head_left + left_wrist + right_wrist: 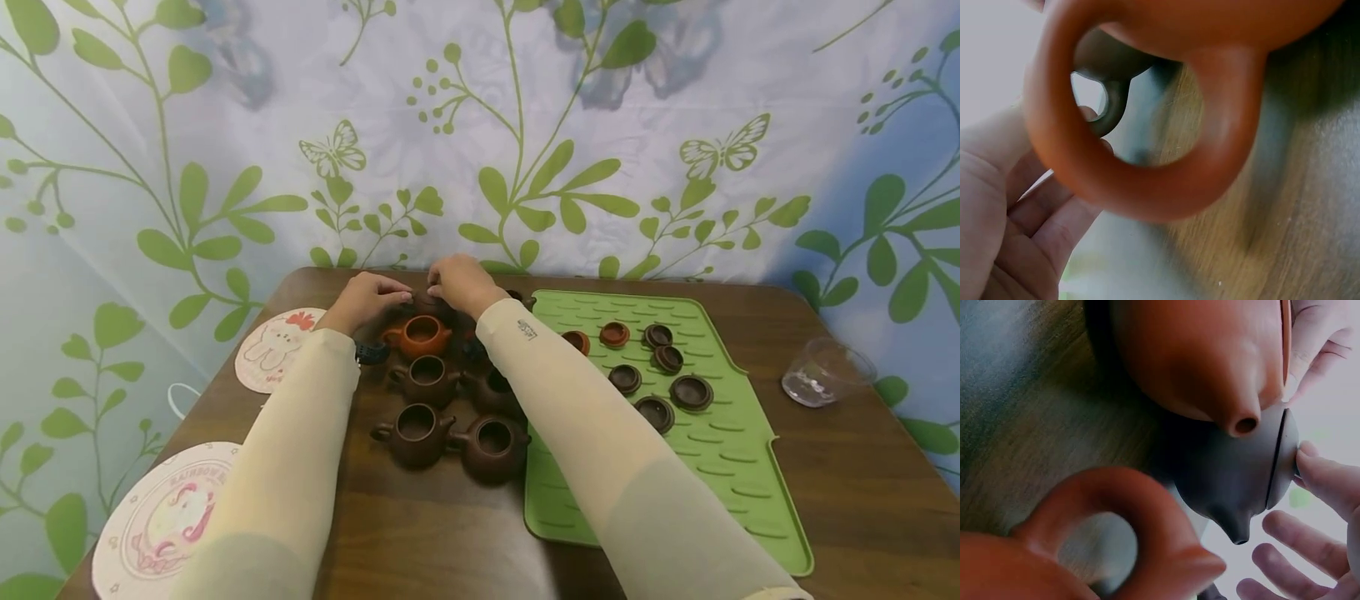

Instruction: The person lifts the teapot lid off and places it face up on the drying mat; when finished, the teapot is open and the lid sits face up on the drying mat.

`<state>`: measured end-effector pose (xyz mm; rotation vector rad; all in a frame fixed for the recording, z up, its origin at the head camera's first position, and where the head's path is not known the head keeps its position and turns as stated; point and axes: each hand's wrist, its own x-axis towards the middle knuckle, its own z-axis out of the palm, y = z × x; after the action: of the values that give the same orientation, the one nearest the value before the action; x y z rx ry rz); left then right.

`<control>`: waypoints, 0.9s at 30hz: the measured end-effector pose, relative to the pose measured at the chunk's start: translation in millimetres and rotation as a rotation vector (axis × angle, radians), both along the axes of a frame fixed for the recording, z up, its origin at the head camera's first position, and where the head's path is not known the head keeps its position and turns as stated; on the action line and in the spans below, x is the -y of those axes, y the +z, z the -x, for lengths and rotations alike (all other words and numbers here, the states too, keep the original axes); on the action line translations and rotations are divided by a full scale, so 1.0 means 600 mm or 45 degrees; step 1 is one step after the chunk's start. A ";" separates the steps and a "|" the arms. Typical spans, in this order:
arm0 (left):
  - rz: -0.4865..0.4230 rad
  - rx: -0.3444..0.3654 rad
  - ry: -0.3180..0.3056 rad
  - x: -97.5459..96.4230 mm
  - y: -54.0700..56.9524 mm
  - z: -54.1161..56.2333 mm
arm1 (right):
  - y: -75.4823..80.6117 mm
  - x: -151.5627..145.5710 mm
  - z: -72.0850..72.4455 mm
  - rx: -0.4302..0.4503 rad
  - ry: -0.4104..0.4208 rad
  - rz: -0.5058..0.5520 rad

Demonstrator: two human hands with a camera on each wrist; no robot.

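A dark brown teapot (433, 308) stands at the back of a group of small teapots, its lid (1285, 459) seated on top. My right hand (463, 285) pinches the lid's knob between thumb and finger, the other fingers spread loosely. On the handle side, my left hand (369, 300) reaches to the same teapot, fingers bent at its dark handle (1116, 109); the exact contact is partly hidden. Just in front sits an orange teapot (423, 336) without a lid. Nearer are lidless dark teapots (416, 435). A second orange teapot's handle (1110, 494) shows in the right wrist view.
To the right, a green mat (600, 492) carries several loose lids (692, 392). Beyond it stands a clear plastic cup (821, 375). Two round printed mats (168, 517) lie along the left table edge. A patterned cloth hangs behind the table.
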<state>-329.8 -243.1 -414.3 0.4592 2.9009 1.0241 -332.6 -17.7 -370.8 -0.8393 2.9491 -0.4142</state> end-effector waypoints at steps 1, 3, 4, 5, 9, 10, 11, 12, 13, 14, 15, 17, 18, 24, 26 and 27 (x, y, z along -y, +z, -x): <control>0.002 -0.006 0.001 0.000 0.001 0.001 | 0.000 0.001 0.000 -0.011 -0.005 0.002; 0.005 -0.008 0.002 0.000 0.001 0.003 | 0.000 0.002 0.001 -0.035 -0.011 -0.002; 0.007 -0.009 0.005 0.000 0.000 0.003 | 0.001 0.002 0.001 -0.044 -0.013 -0.004; 0.006 -0.011 0.010 0.000 0.001 0.004 | 0.001 0.003 0.001 -0.048 -0.016 -0.005; 0.015 -0.018 0.012 0.000 -0.001 0.004 | 0.003 0.002 0.002 -0.027 -0.019 0.012; 0.015 -0.018 0.012 -0.001 -0.001 0.004 | 0.005 0.001 0.001 -0.009 -0.023 0.033; 0.013 -0.018 0.010 -0.001 -0.002 0.004 | 0.006 -0.001 0.001 0.003 -0.026 0.052; 0.016 -0.018 0.007 -0.001 -0.003 0.005 | 0.008 -0.002 0.001 0.012 -0.028 0.073; 0.015 -0.019 0.006 -0.002 -0.003 0.005 | 0.010 -0.005 0.001 0.015 -0.027 0.094; 0.012 -0.019 0.007 -0.002 -0.003 0.006 | 0.012 -0.007 0.001 0.021 -0.028 0.119; 0.011 -0.019 0.009 -0.002 -0.003 0.006 | 0.014 -0.010 0.001 0.025 -0.026 0.147; 0.010 -0.020 0.014 -0.001 -0.004 0.006 | 0.018 -0.015 0.000 0.026 -0.018 0.182; 0.011 -0.020 0.015 -0.001 -0.004 0.006 | 0.020 -0.018 -0.001 0.033 -0.016 0.201; 0.003 -0.014 0.014 0.000 -0.005 0.008 | 0.028 -0.036 -0.008 0.109 -0.039 0.302; 0.002 -0.016 0.015 0.000 -0.006 0.008 | 0.028 -0.043 -0.009 0.120 -0.047 0.319; 0.002 -0.016 0.017 0.000 -0.006 0.007 | 0.029 -0.046 -0.010 0.124 -0.050 0.325</control>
<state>-334.2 -243.0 -417.8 0.4490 2.9195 1.0241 -326.4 10.0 -353.5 -0.7589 2.8650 -0.8236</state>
